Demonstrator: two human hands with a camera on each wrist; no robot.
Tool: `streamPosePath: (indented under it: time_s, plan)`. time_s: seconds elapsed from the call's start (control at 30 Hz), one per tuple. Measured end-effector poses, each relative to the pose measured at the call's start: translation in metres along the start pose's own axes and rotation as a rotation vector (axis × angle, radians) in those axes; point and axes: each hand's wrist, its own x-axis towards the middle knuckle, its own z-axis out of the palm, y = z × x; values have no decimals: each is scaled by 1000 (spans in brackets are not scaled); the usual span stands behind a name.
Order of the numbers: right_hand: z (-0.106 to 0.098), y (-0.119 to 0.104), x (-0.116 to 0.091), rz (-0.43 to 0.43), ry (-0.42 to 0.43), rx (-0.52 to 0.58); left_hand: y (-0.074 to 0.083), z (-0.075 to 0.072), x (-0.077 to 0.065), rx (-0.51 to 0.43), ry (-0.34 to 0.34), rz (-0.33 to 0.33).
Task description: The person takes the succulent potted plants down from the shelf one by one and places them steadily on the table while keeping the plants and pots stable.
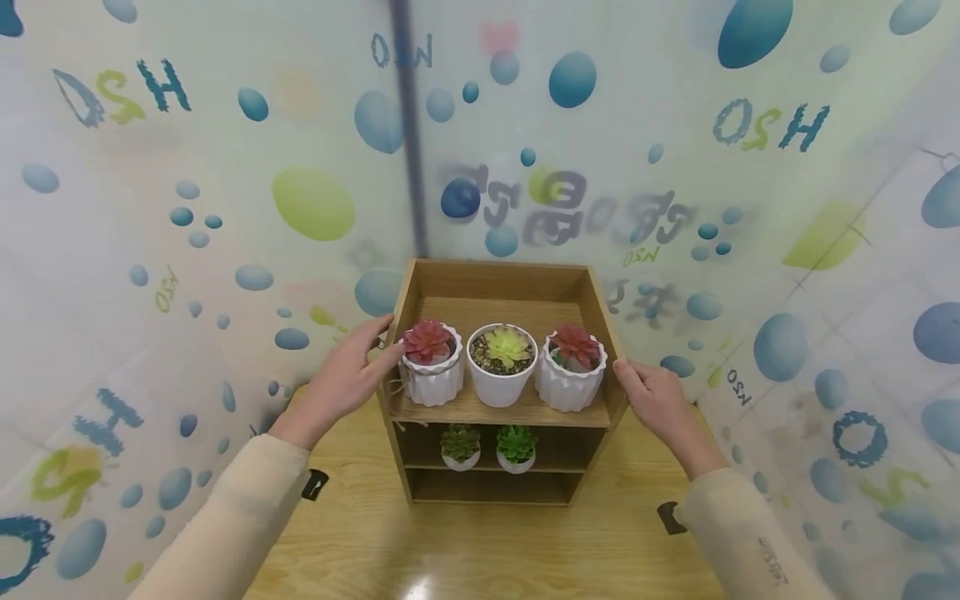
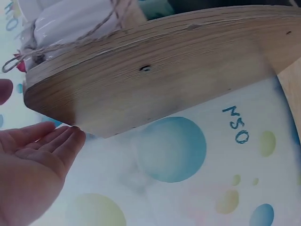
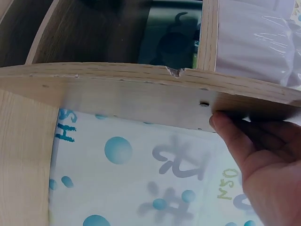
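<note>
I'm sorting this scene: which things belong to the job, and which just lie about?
Likely the job:
- brown wooden shelf unit
- two red succulents in ruffled white pots
- yellow-green succulent in smooth white pot
- two small green plants in white pots

Background only:
- white sheeting with blue printed ovals
- yellowish wood-grained surface

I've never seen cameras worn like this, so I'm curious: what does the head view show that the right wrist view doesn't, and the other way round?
Only the head view shows the person's left grip, the yellow-green succulent and the red succulents either side of it, at left and right.

Only the right wrist view shows a chipped notch in a wooden edge and a small dark spot below it.

Both share the right grip, the wooden shelf, a white pot and the spotted backdrop.
</note>
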Motion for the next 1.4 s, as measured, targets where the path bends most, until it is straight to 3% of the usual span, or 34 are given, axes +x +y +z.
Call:
streamPosePath:
  time_s: [0.33,0.57,0.8,1.0,1.4]
  plan:
    - [1,1,-1,-24,27,-15,17,-2,21,115,-38,47]
    - [2,2,-1,-4,22,2,18,5,35,140,-78,112]
    - [5,1,0,4,37,11,18,14,37,168,-138,115]
    - [6,1,0,19,33,50,19,20,38,179,-125,106]
    - [7,0,-2,24,53,66,18,26,37,217,-73,155]
